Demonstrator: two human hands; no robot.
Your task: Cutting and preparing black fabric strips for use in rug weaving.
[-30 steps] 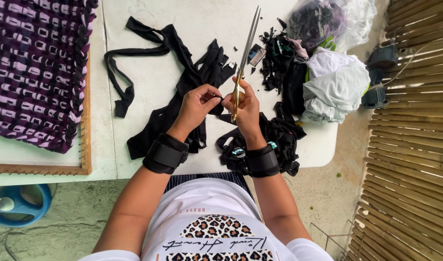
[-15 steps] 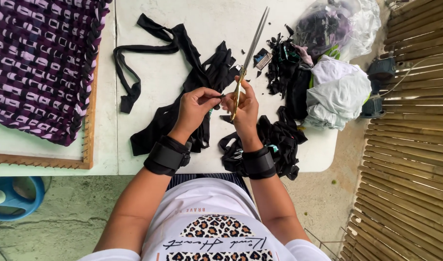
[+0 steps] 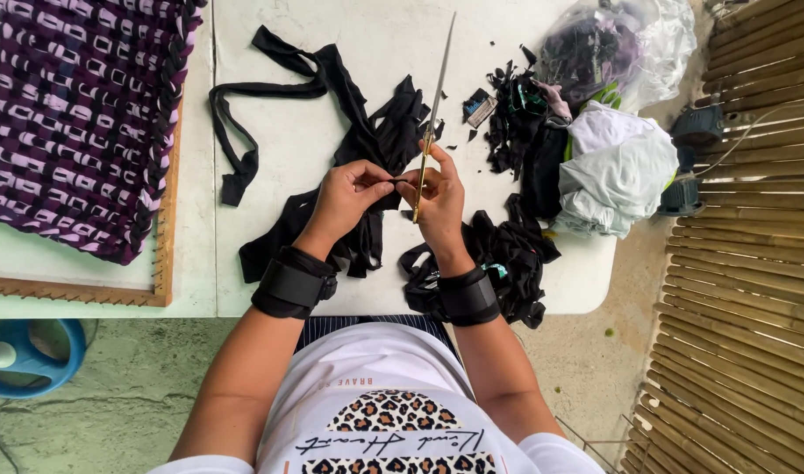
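Note:
My right hand (image 3: 439, 200) grips long scissors (image 3: 434, 105) by their gold handles, the closed blades pointing away across the white table (image 3: 367, 61). My left hand (image 3: 347, 195) pinches a thin black fabric strip (image 3: 400, 181) that runs to the scissors, both hands close together above a pile of black fabric strips (image 3: 353, 149). Black bands wrap both wrists.
A wooden loom frame with a purple and black woven mat (image 3: 68, 114) lies at the left. Black scraps (image 3: 516, 118), a white cloth bundle (image 3: 617, 167) and a clear plastic bag (image 3: 630, 44) sit at the right. A bamboo fence (image 3: 753, 263) stands beyond. A blue object (image 3: 25, 355) rests on the floor.
The view has shifted slightly. My hands stay together at the scissors with the strip between them; little else has moved.

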